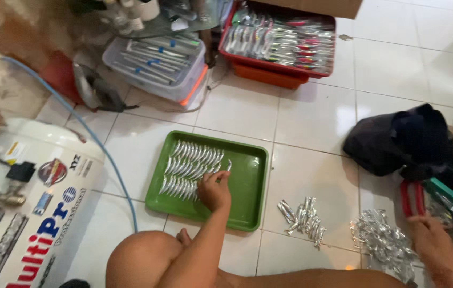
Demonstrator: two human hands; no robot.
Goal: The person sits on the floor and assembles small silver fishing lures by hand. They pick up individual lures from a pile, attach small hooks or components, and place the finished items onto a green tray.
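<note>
The floor (312, 112) is white glazed tile with dark grout lines, and the work goes on directly upon it. One green tray (250, 186) lies in the middle, holding small silver fish-shaped pieces (189, 168) in three slanted rows; they are too many and too small to count. The left hand (214, 190) is in the tray, fingertips pinching one piece at the near right end of the rows. Right of the tray lies a small heap of silver pieces (304, 216), then a crumpled foil pile (383, 242). The right hand (435, 240) rests spread beside that pile, holding nothing. Far off stand one red crate (277, 72) of packaged lures and one clear box (157, 64). At left is a white bucket (34, 213) with coloured stickers, crossed by a blue hose (101, 152).
</note>
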